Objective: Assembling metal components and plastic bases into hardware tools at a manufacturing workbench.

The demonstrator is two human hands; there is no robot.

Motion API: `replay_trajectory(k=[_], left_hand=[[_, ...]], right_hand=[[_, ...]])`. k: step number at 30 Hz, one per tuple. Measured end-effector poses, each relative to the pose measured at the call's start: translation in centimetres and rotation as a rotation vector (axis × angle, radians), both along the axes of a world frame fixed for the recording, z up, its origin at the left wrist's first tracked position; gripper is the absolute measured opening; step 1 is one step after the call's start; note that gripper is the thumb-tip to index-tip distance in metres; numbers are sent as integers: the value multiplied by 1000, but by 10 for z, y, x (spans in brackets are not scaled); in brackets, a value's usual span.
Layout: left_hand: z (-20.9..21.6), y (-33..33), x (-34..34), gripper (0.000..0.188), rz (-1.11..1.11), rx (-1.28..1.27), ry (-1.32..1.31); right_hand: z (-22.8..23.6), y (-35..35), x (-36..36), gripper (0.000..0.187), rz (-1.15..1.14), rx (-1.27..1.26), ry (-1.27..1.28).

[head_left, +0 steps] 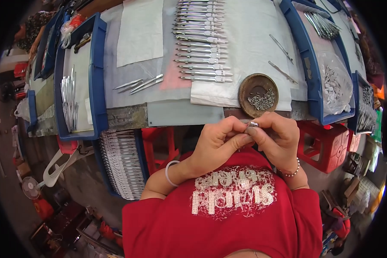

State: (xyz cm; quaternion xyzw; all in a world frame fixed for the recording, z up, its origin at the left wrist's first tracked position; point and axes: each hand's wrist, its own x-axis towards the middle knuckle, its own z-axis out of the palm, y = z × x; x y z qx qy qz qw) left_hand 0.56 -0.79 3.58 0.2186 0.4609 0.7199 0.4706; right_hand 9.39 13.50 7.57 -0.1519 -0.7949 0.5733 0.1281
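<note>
My left hand (pixel 219 144) and my right hand (pixel 278 136) meet at the table's front edge, fingertips pinched together. Between them is a small shiny metal part (pixel 253 124), mostly covered by the fingers, so its kind does not show. Just beyond the fingers stands a round brown dish (pixel 247 89) of small metal pins (pixel 262 99). Farther off, a long row of slim silver pointed metal tools, like drawing compasses (pixel 204 54), lies on white cloth. Several loose silver legs (pixel 147 84) rest to the left, and two thin pieces (pixel 282 71) lie beyond the dish.
Blue trays flank the table: the left one (pixel 99 77) holds long metal pieces, the right one (pixel 309 81) a clear bag of small parts (pixel 334 86). Below the table's edge are a filled blue crate (pixel 109 187) and red stools (pixel 327 148). A fan (pixel 30 188) stands far left.
</note>
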Motion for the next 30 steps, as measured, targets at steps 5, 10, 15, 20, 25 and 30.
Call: replay_trajectory(k=[5,10,15,20,25,30], left_hand=[[-2,1,-5,9,-137,-120,-110],[1,16,-21,10,-215,-239,-254],[-6,25,-31,12,-249,-272,-426],[-9,30,-35,12,-263,-287,-503],[-8,33,-38,13,-284,-303,-491],[0,37,-45,16,-350,-316,-359]], right_hand=[[1,4,-5,8,-23,-392,-240],[-33,15,-12,13,-117,-537,-238],[-44,21,-21,18,-155,-683,-248],[-56,26,-19,18,-177,-854,-247],[-56,23,-17,18,-203,-847,-209],[-50,16,-15,19,-242,-763,-140]])
